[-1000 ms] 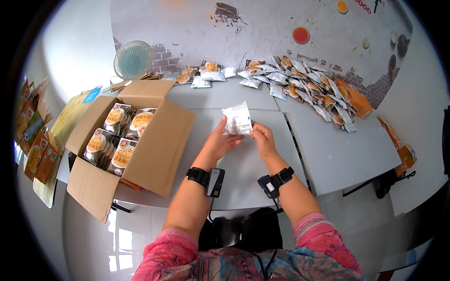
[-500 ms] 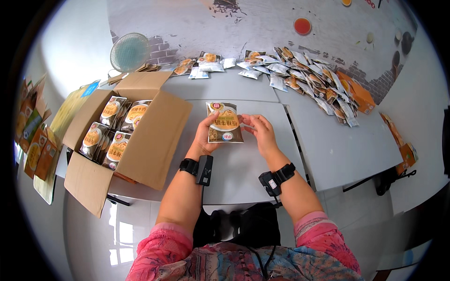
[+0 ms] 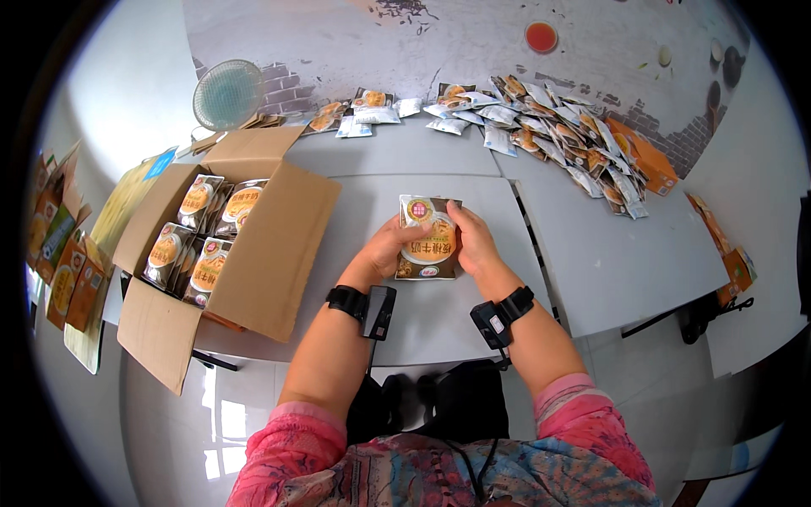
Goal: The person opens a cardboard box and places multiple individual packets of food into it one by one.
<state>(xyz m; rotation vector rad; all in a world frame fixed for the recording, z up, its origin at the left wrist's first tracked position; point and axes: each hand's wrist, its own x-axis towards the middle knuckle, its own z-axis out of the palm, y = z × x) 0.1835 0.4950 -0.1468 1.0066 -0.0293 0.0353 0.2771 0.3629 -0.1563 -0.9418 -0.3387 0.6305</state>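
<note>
Over the middle of the grey table I hold a brown and white food pouch (image 3: 429,253) with a picture of an orange bowl on its front. My left hand (image 3: 387,247) grips its left edge, the thumb lying across the printed face. On the other side my right hand (image 3: 475,239) clasps the right edge, thumb near the top corner. Fingers behind the pouch are hidden. To my left, an open cardboard box (image 3: 283,245) holds several similar pouches (image 3: 209,269) standing in rows.
A heap of loose pouches (image 3: 574,139) lies at the back right, beside an orange carton (image 3: 646,156). A few more pouches (image 3: 372,106) rest at the back middle. Behind the box stands a round mesh fan (image 3: 228,95). Orange cartons (image 3: 76,283) sit at far left. Gaps part the table sections (image 3: 621,253).
The pouch has moved slightly right and nearer to me. My right hand, earlier beside it with fingers bent, has closed on its right edge.
</note>
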